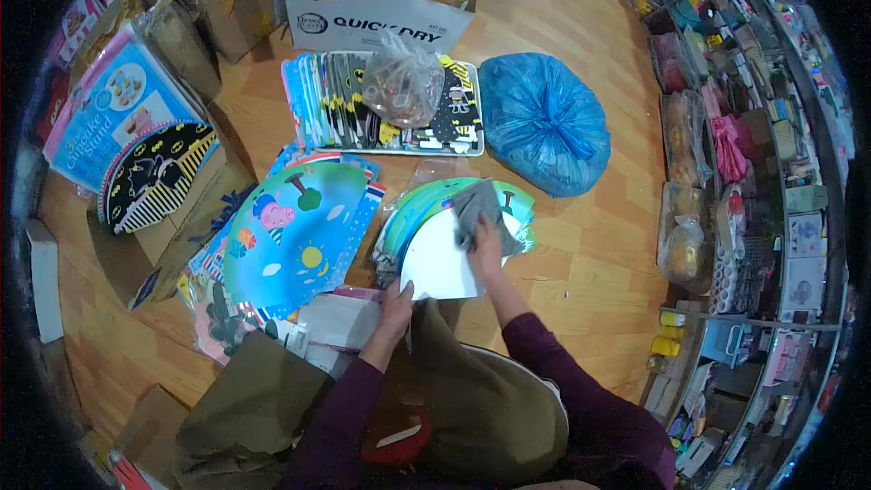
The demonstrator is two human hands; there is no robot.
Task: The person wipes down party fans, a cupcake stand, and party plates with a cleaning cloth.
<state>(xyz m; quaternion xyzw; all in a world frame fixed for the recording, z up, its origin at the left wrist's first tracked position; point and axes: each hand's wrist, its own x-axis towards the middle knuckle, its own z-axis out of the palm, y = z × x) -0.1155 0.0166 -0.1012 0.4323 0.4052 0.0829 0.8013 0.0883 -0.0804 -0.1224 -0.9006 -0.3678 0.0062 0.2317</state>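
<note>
My right hand (485, 247) is closed on a crumpled grey cloth (474, 207), which rests on the upper part of a white-faced card sheet (441, 265). With the thumb on top, my left hand (396, 305) pinches the lower left corner of that sheet. Under it lies a stack of fan-shaped green printed cards (425, 200), their curved edges showing. To the left, blue fan-shaped cards with a cartoon pig (290, 234) are spread over other printed sheets.
Beyond my hands are a white tray (478, 147) of printed cards, a clear plastic bag (404, 86) on it, and a tied blue bag (547, 125). A "Quick Dry" carton (376, 20) stands behind. An open carton (204, 204) is at left; crowded shelves (726, 172) line the right.
</note>
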